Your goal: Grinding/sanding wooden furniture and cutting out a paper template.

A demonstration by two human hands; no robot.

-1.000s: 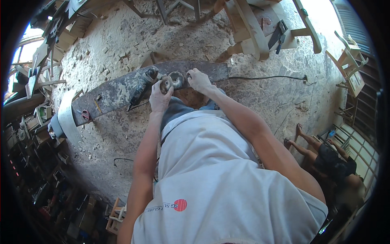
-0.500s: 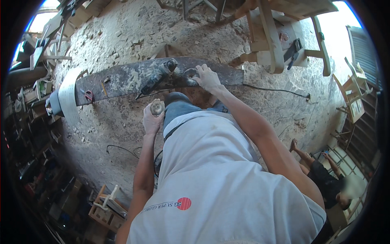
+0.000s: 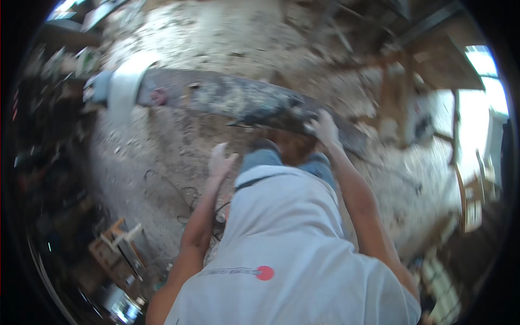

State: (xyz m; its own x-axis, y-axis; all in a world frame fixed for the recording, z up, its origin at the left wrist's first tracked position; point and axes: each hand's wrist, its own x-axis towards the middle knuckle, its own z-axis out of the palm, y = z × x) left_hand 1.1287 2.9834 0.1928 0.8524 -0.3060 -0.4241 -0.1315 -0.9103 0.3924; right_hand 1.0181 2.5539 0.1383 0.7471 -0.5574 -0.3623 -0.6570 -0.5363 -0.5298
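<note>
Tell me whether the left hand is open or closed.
Open: on the left hand, the thumb stands apart from the fingers, with nothing visible between them. Blur hides finer detail.

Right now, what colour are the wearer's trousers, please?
The trousers are blue, showing best in the head view.

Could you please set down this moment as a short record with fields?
Left hand: fingers spread, apparently empty, over the floor
Right hand: at the bench, beside the dark tool; grip too blurred to tell
Bench: long, narrow, patched with pale dust
Dark tool: lying on the bench
Pale strip: draped across the bench's left end
Small red item: on the bench, near the strip
Picture: motion-blurred
</note>
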